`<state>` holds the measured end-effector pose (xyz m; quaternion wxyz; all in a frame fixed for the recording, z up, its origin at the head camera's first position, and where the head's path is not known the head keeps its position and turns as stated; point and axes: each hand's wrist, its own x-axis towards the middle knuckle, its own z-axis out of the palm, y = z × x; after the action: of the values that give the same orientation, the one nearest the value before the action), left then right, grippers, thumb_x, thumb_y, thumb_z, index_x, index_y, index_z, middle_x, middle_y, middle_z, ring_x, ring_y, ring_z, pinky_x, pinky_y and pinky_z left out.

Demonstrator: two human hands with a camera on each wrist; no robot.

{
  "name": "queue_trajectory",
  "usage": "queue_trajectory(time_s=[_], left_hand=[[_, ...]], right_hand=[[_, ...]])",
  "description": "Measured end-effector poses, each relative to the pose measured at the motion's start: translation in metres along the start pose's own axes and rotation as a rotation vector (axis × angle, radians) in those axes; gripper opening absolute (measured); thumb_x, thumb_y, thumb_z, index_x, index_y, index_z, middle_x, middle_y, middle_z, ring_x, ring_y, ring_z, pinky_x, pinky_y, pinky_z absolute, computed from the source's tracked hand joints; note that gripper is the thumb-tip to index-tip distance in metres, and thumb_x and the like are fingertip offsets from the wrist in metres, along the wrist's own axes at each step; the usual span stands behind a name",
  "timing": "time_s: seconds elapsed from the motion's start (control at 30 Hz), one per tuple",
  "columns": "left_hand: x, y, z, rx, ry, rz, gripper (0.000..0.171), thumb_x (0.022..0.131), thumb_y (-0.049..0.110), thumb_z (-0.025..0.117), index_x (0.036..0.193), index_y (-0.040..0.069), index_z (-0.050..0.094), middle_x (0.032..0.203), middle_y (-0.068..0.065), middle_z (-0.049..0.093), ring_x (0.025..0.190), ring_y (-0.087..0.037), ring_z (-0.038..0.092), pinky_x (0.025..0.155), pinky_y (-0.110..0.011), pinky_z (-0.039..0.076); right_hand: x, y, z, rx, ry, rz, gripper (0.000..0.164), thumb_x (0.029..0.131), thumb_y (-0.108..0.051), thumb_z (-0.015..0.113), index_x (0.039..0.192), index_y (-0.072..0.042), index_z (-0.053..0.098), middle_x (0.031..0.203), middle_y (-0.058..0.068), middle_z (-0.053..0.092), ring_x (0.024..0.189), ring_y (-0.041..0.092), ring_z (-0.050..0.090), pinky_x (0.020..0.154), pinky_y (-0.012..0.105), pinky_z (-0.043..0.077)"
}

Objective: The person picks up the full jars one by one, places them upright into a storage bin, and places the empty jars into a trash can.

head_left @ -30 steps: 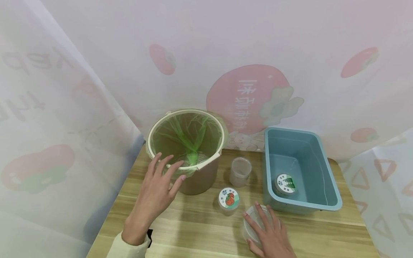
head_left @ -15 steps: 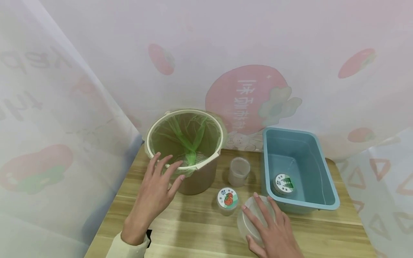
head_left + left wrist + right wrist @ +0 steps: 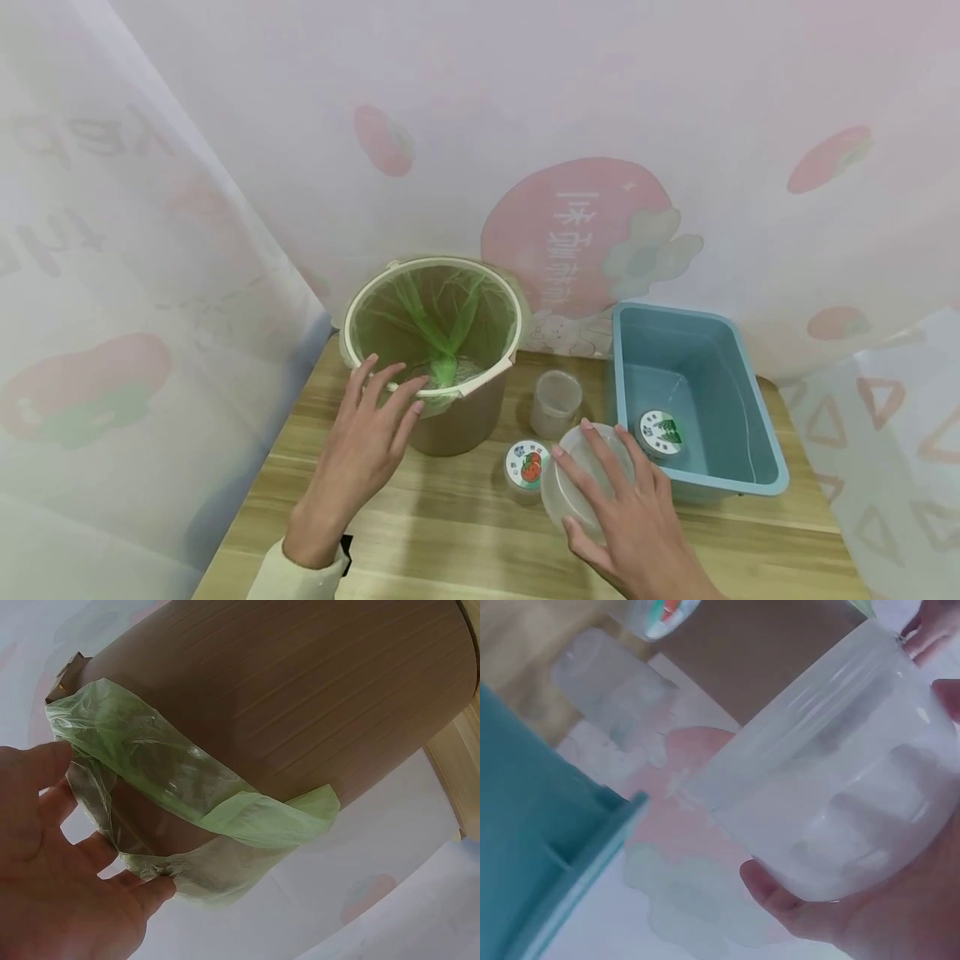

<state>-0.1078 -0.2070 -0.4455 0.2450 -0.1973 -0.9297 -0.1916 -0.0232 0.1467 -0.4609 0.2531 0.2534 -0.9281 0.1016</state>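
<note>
My right hand [image 3: 630, 517] grips a translucent plastic tub [image 3: 558, 496], fingers spread over its round upper end and thumb on the near side. The right wrist view shows the tub [image 3: 832, 787] large, gripped between fingers and thumb. My left hand [image 3: 360, 442] rests at the near rim of a brown trash can [image 3: 457, 425] with a cream ring, fingers spread and lightly bent. In the left wrist view, its fingertips lie along the folded edge of the green bag [image 3: 165, 757] lining the can. A small jar [image 3: 525, 467] with a tomato label stands partly behind the tub.
A blue plastic basin [image 3: 776, 450] stands at the right, holding a jar with a green-leaf label [image 3: 662, 433]. Between can and basin stands a small clear cup [image 3: 557, 400]. The wooden table [image 3: 420, 533] meets a strawberry-print curtain [image 3: 600, 100] behind.
My right hand has lifted the tub and brought it up and slightly left, so it overlaps the tomato-label jar. The left hand has stayed at the can's rim.
</note>
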Motion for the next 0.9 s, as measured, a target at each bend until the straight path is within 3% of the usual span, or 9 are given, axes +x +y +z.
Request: queue_trajectory(time_s=[0.37,0.73,0.9], left_hand=[[-0.001,-0.002,0.004,0.003,0.061,0.039,0.027,0.106,0.012,0.069,0.132,0.015,0.074,0.139,-0.025,0.066,0.15,-0.054,0.044,0.123,-0.065,0.045],[-0.001,-0.001,0.004,-0.01,0.06,0.025,0.027,0.106,0.009,0.069,0.132,0.015,0.074,0.139,-0.024,0.066,0.151,-0.053,0.043,0.122,-0.066,0.046],[-0.001,-0.001,0.004,-0.012,0.051,0.015,0.029,0.106,0.009,0.069,0.133,0.016,0.074,0.14,-0.023,0.066,0.152,-0.052,0.042,0.122,-0.065,0.047]], right_hand=[[0.03,0.005,-0.021,-0.035,-0.036,-0.005,0.065,0.113,-0.063,0.021,0.165,-0.034,0.048,0.171,0.011,0.044,0.15,0.051,0.043,0.087,0.073,0.057],[0.063,0.008,-0.032,0.0,0.002,0.026,0.063,0.105,-0.052,0.045,0.166,-0.036,0.046,0.171,0.01,0.045,0.153,0.052,0.041,0.087,0.072,0.056],[0.077,0.006,-0.035,0.001,0.008,0.028,0.062,0.106,-0.054,0.044,0.166,-0.036,0.046,0.171,0.011,0.044,0.152,0.053,0.042,0.089,0.074,0.056]])
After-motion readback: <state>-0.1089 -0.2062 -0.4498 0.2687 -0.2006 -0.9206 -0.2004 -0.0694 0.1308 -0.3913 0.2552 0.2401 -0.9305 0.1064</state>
